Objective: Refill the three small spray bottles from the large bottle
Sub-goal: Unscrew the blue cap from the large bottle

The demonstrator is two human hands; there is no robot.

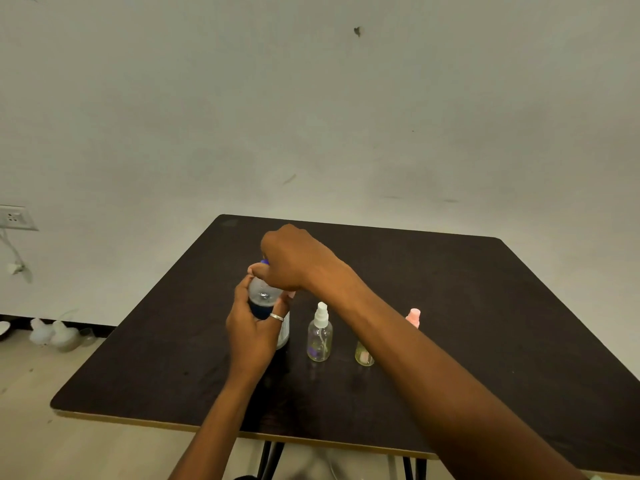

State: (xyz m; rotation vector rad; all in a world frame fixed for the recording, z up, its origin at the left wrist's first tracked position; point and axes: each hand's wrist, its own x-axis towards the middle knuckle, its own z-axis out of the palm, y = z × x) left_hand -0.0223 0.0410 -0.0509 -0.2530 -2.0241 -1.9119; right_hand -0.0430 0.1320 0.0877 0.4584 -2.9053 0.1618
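Observation:
The large clear bottle (262, 295) with a blue label stands upright on the dark table (467, 299). My left hand (252, 327) wraps its body. My right hand (294, 258) closes over its top, where a bit of blue cap (264, 262) shows. Right of it stands a small clear spray bottle (320, 336) with a white sprayer. A second small bottle (364, 356), yellowish, is half hidden by my right forearm. Only the pink sprayer top of a third (413, 317) shows above that forearm.
The table's front edge (138, 419) runs near me, with black legs below. On the floor at the left wall lie pale objects (55, 336). A wall socket (14, 218) with a hanging cable is at far left.

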